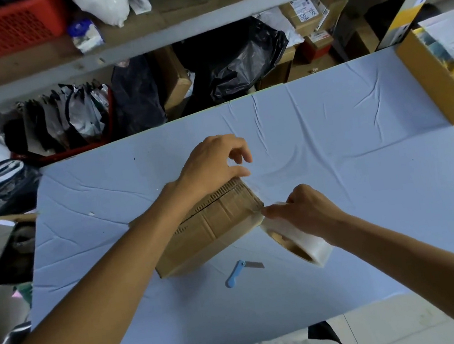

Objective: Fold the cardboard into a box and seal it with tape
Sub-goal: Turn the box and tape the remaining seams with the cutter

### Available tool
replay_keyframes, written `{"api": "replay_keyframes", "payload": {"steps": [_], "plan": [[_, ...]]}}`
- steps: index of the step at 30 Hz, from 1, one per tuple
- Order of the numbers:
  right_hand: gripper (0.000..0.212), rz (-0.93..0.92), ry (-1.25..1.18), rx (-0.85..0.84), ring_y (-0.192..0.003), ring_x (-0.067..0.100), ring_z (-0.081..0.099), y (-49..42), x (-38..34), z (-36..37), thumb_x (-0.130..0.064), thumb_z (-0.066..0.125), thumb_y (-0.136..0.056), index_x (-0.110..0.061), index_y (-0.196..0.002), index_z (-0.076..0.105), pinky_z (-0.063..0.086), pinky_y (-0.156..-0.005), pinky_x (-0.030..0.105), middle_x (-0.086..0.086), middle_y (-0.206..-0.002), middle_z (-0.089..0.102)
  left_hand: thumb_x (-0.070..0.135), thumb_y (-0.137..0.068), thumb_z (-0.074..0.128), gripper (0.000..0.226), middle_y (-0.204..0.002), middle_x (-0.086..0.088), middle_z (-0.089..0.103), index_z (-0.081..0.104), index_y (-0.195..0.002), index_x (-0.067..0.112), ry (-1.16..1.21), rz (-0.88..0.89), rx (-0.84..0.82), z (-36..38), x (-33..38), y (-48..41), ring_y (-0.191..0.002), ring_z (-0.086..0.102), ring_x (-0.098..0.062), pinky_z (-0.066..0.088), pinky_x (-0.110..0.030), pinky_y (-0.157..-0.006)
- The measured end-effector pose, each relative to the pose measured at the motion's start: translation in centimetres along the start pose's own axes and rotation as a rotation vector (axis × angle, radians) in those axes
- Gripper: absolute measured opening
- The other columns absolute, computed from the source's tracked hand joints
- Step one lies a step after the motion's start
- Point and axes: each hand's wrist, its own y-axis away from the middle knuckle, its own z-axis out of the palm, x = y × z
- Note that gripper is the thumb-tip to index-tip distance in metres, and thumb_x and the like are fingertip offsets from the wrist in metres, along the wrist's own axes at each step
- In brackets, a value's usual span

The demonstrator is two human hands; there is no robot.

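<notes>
The right hand (308,210) grips the tape roll (299,239) at 4 o'clock of the box (210,229) on the counter (331,133); the left hand (213,165), fingers loosely curled, presses its top. A slipping box could wrinkle the tape.

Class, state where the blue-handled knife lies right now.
In the head view, the blue-handled knife lies on the blue table, just nearer the person than the cardboard box and left of the tape roll.
</notes>
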Motion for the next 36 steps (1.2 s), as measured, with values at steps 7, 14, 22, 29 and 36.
{"api": "replay_keyframes", "payload": {"steps": [7, 14, 22, 29, 36], "plan": [[0.048, 0.005, -0.025, -0.004, -0.056, 0.018, 0.038, -0.2, 0.2, 0.2, -0.052, 0.067, -0.075, -0.007, -0.081, 0.051, 0.028, -0.050, 0.026, 0.004, -0.070, 0.045, 0.060, -0.058, 0.079, 0.063, -0.116, 0.020, 0.046, 0.056, -0.113, 0.039, -0.216, 0.119, -0.394, -1.3, -0.3, 3.2, -0.108, 0.042, -0.001, 0.042, -0.023, -0.090], [0.044, -0.022, -0.097, 0.038, -0.059, 0.020, 0.042, -0.7, -0.3, -0.3, -0.049, 0.067, -0.075, -0.007, -0.079, 0.054, 0.030, -0.052, 0.027, 0.008, -0.073, 0.051, 0.043, -0.059, 0.077, 0.063, -0.119, 0.015, 0.046, 0.051, -0.115, 0.033, -0.290, 0.214, -0.218, -0.4, -0.8, 3.1, -0.109, 0.036, -0.005, 0.045, -0.029, -0.086], [0.040, -0.187, -0.248, 0.123, -0.064, 0.023, 0.056, -1.8, -0.8, -1.4, -0.037, 0.068, -0.079, 0.003, -0.087, 0.064, 0.037, -0.054, 0.027, 0.009, -0.076, 0.062, 0.040, -0.058, 0.077, 0.063, -0.118, 0.012, 0.052, 0.055, -0.117, 0.034, -0.237, 0.165, -0.114, -0.9, -2.1, 0.3, -0.115, 0.039, -0.011, 0.045, -0.038, -0.093], [0.046, -0.136, -0.184, 0.044, -0.068, 0.025, 0.056, -2.6, -0.5, -2.9, -0.045, 0.074, -0.074, -0.002, -0.079, 0.060, 0.037, -0.060, 0.029, 0.010, -0.077, 0.059, 0.037, -0.062, 0.077, 0.061, -0.125, 0.014, 0.050, 0.054, -0.119, 0.037, -0.190, 0.123, -0.131, -0.9, -2.7, 0.0, -0.120, 0.035, -0.009, 0.040, -0.032, -0.092], [0.065, 0.000, -0.128, -0.003, -0.063, 0.023, 0.056, -2.3, 0.9, -1.9, -0.063, 0.067, -0.072, -0.001, -0.090, 0.062, 0.037, -0.058, 0.028, 0.018, -0.085, 0.070, 0.035, -0.059, 0.074, 0.062, -0.123, 0.016, 0.046, 0.053, -0.118, 0.039, -0.144, 0.065, -0.149, -0.5, -2.7, 0.0, -0.122, 0.031, -0.010, 0.033, -0.038, -0.102]]}}
